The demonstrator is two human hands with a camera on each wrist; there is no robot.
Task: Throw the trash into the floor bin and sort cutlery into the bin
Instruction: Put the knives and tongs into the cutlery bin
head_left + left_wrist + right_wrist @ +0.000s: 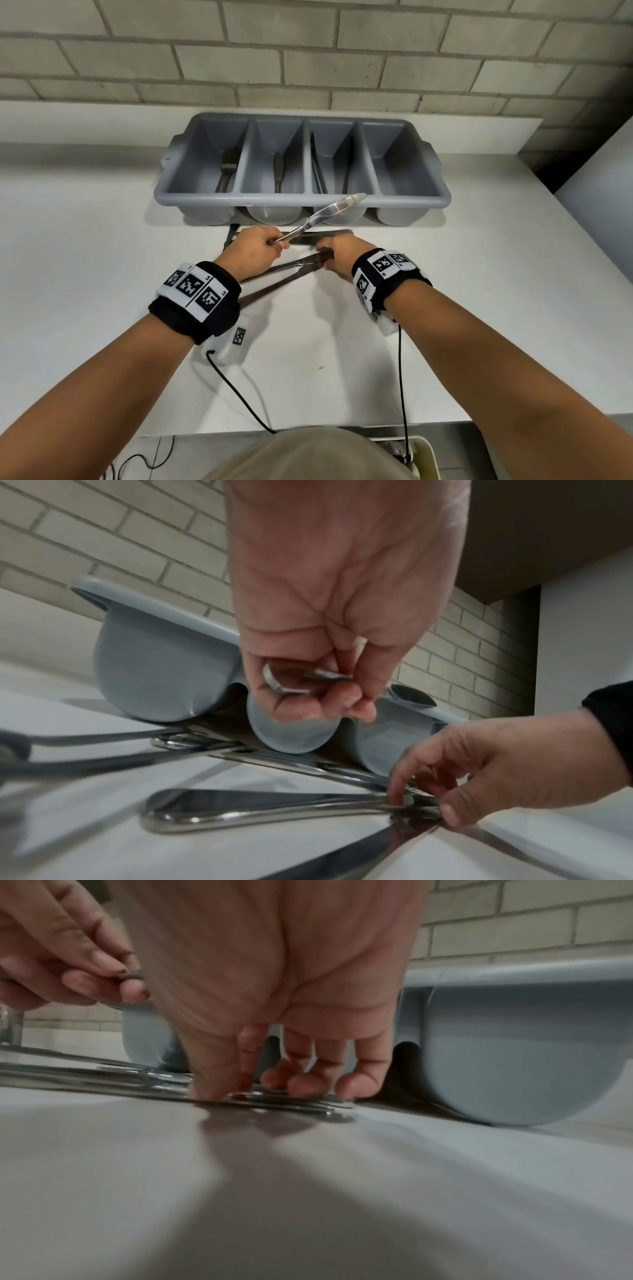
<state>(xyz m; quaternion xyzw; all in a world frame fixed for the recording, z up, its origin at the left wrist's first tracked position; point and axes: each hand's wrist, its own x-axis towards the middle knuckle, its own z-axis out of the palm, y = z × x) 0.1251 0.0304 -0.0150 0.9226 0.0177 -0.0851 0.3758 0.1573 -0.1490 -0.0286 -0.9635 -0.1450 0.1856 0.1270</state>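
Left hand [255, 251] gripping polished steel knife [322, 216] | right hand [337, 255] pinching flat steel cutlery [294, 270] on smooth white bench [102, 274] | grey plastic 4-compartment bin [301, 198]

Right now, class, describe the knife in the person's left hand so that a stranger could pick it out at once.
Find the grey four-compartment cutlery bin on the white counter. Just before it, the left hand pinches the knife by its handle. Unlike the cutlery lying flat on the counter, it is raised, blade angled toward the bin's front rim.
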